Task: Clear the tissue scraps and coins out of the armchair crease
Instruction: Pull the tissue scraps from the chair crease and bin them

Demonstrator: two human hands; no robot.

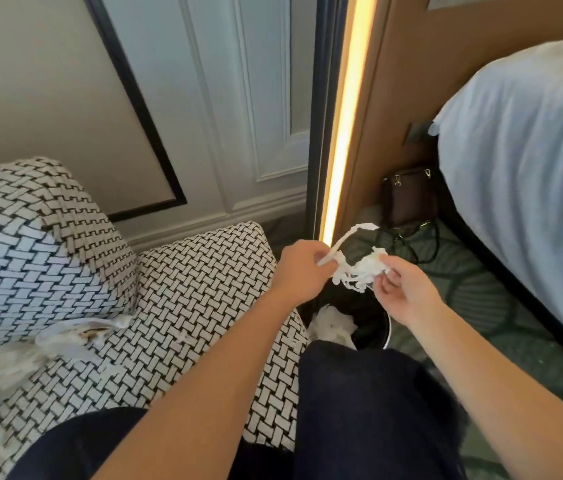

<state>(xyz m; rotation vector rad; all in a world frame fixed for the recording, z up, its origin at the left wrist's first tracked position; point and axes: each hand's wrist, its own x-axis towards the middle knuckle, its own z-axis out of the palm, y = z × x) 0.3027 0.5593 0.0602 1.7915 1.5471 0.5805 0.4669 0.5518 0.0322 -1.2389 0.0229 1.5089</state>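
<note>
- My left hand [302, 268] is curled round one end of a bunch of white scraps [359, 271]. A long strip loops up out of the fist.
- My right hand [403, 292] pinches the other end of the same bunch between thumb and fingertips, and its other fingers are loosely bent.
- The bunch hangs between my hands, right above the black bin [389, 332] and clear of it.
- The bin stands on the green carpet [481, 299], just beside the front corner of the armchair [186, 289] and partly hidden by my leg [359, 410].
- Inside the bin, crumpled tissue [332, 327] lies against the left wall. The rest of the inside is dark.
- Loose scraps [65, 337] lie in the crease [124, 317] where the seat meets the cushion, well apart from my hands, with a few shreds on the seat.
- A brownish bit [95, 331] sits among them. It may be coins, but it is too blurred to tell.
- A brown bag [408, 199] with gold clasps sits on the floor beyond the bin, beside the bed [532, 150].
- A small grey plate [460, 0] is on the wall at the top edge. Any writing on it is too blurred to read.
</note>
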